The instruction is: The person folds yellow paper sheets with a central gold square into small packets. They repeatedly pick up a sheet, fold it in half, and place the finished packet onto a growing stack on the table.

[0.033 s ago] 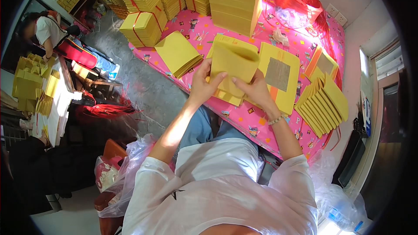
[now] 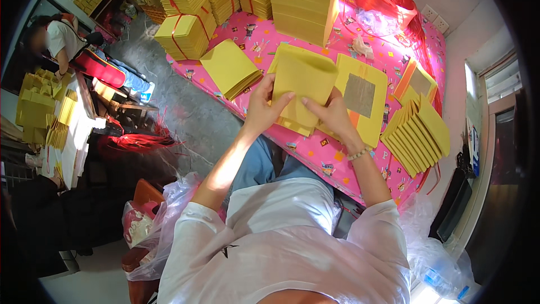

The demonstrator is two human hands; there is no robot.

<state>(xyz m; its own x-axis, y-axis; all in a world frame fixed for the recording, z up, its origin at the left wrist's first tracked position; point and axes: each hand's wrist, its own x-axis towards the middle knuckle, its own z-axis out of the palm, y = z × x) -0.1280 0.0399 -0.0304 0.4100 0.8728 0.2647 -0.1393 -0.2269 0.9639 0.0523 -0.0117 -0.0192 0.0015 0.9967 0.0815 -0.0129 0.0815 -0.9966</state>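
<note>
A yellow paper envelope, its upper edge bowed and curling, is held between both hands above the pink table cover. My left hand grips its left edge, thumb on the front face and fingers behind. On the lower right side my right hand holds it the same way, thumb pressed on the front. More yellow paper lies right beneath it, partly hidden. Close by on the right rests a flat yellow sheet with a grey rectangle and an orange strip. A flat yellow stack lies to the left.
Tied yellow bundles and a tall yellow pile stand at the back of the pink-covered table. A fanned yellow stack sits at right. Red strapping lies at far right. Another person works at a left table.
The envelope's curled upper edge has flattened slightly, and it has shifted a little to the right with my hands.
</note>
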